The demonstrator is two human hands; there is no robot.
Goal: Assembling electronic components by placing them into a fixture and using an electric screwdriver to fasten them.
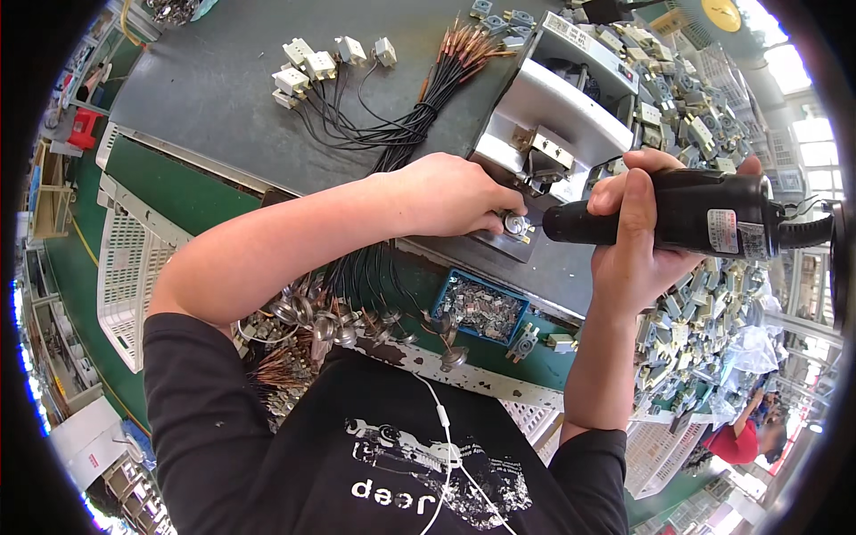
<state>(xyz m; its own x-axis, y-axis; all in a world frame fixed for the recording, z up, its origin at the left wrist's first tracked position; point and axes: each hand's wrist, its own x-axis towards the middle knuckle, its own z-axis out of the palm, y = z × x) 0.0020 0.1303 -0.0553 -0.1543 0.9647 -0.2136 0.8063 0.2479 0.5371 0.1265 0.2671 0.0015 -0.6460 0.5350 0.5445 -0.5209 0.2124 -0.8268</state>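
My right hand (635,218) is wrapped round a black electric screwdriver (704,214), which lies nearly level with its tip pointing left. That tip is close to a small round metal part (515,225); whether they touch I cannot tell. Thumb and fingers of my left hand (450,194) pinch the metal part on a dark block at the table's near edge. Just beyond it stands a grey metal machine (571,94) with a small fixture (546,159) on its front. A bundle of black wires (419,120) with coppery ends passes under my left forearm.
White connector blocks (308,64) lie on the grey table (205,98). A blue tray (481,308) of small metal pieces sits by the near edge, beside hanging round metal parts (312,316). Grey and white switch-like parts (687,330) are heaped at right. Another person (736,441) is far right.
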